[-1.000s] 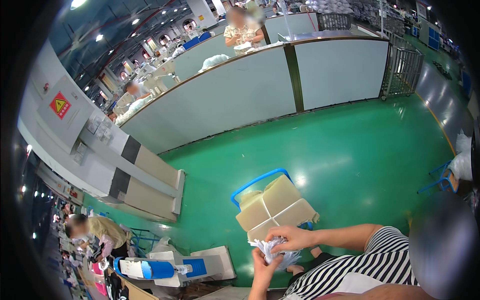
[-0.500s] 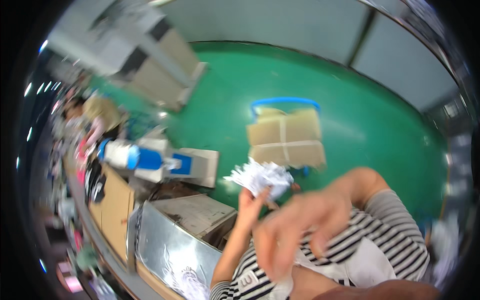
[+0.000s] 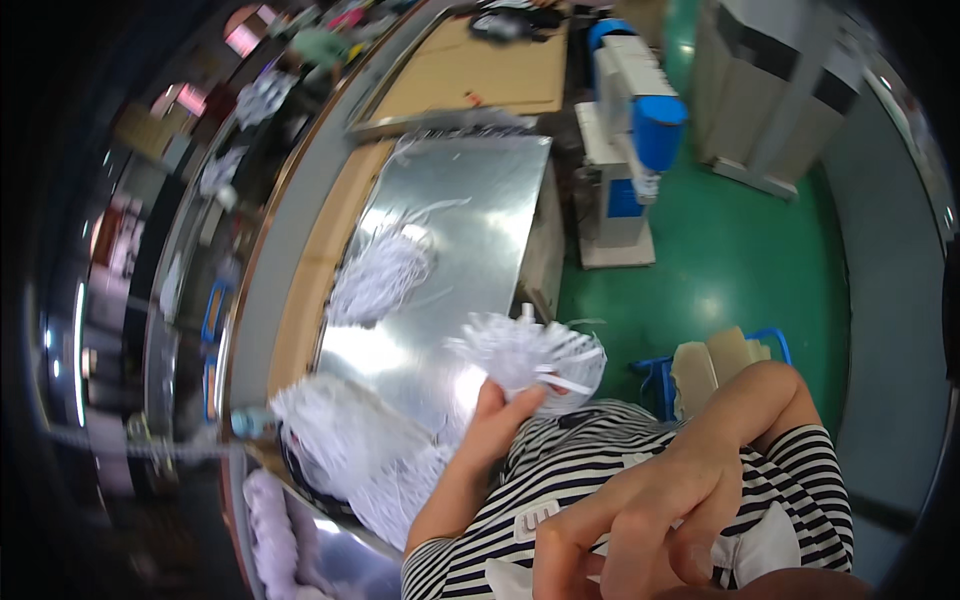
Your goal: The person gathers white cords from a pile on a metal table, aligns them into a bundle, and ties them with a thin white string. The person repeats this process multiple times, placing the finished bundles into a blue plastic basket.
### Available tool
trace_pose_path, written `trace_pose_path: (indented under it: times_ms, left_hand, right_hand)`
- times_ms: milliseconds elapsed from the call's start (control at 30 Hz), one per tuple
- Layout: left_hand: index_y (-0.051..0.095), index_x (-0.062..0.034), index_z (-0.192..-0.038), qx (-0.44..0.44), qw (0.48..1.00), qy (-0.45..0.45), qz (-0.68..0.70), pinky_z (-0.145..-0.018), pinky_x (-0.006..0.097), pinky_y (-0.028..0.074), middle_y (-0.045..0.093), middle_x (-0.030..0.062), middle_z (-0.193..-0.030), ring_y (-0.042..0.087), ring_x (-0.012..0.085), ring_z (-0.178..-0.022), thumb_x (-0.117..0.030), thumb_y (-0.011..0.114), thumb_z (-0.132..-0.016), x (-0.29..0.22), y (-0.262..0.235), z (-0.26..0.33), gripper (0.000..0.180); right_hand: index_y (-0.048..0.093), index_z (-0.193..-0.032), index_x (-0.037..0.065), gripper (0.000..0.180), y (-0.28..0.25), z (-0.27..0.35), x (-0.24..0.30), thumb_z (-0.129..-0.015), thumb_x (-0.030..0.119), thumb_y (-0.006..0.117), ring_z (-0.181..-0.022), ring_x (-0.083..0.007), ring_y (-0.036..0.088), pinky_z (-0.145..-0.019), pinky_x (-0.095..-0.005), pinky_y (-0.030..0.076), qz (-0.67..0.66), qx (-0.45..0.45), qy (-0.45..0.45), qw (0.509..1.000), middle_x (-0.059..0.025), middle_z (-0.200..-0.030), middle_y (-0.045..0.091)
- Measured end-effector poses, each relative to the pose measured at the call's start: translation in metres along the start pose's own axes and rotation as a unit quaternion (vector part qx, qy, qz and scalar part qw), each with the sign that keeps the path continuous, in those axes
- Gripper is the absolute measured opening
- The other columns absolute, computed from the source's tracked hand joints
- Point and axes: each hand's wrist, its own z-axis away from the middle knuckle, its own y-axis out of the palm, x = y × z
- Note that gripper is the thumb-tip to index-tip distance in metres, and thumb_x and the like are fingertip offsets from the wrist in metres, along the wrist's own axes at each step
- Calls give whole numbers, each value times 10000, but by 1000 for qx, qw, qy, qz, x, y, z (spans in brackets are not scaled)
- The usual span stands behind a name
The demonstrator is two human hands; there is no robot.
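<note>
Right hand (image 3: 645, 510): off the bundle (image 3: 530, 355) it was touching a second ago, now lifted in front of the chest; its fingers are bent, and whether they hold anything cannot be told.
View: swung round to the left, so that the metal table (image 3: 475, 200) lies mid-view and the stool (image 3: 780, 342), central before, sits at the right.
Left hand (image 3: 500, 420): grasping the bundle, thumb laid along its near side.
Bundle: white strips fanned out at the ends, held in front of the person's waist; it overlaps the table's right edge in view, and contact with the metal cannot be told.
Table: shiny, with a loose pile (image 3: 385, 272) of white strips on its middle and a larger white heap (image 3: 345, 430) at its near end, left of the left forearm.
Shirt (image 3: 590, 450): black and white stripes, just behind the bundle.
Machine (image 3: 630, 90): white and blue, standing beyond the table on the green floor (image 3: 720, 250).
Stool: blue frame, with tan stacks (image 3: 695, 375) on it, partly behind the right forearm.
</note>
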Motion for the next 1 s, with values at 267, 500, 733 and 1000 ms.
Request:
trace_pose_path:
  times_ms: [267,500,733,1000]
  left_hand:
    - [415,-11,-1185,-152,936,317,35,-481,234,359,463,67,-761,427,115,-567,-351,391,-954,-108,-66,135,411]
    - [507,-16,-1038,-519,815,205,-155,-613,297,501,581,86,-848,572,173,-671,-256,606,-866,-160,-253,151,311]
    - [420,79,-1207,-642,385,-61,-660,-901,451,419,498,260,-1155,489,393,-1068,-184,714,-684,-33,-394,44,655]
    - [478,-23,-1229,-332,595,66,-729,-911,364,424,521,163,-1192,510,312,-1061,-85,631,-710,11,-426,-150,545]
  right_hand:
    - [530,-1054,-17,367,-38,-17,-12,-937,327,478,-927,-298,506,-815,-398,408,-59,98,49,992,-216,-1077,488]
    - [508,-1125,-30,377,-40,-20,-18,-950,300,454,-951,-303,508,-813,-407,415,-128,73,56,987,-235,-1122,474]
    - [526,-1099,-20,361,-66,-26,-3,-949,299,453,-934,-251,500,-784,-356,416,-43,5,74,996,-198,-1114,487]
    - [494,-1133,21,253,-122,-9,67,-953,190,443,-921,-141,496,-786,-251,403,128,-155,249,947,-106,-1145,500]
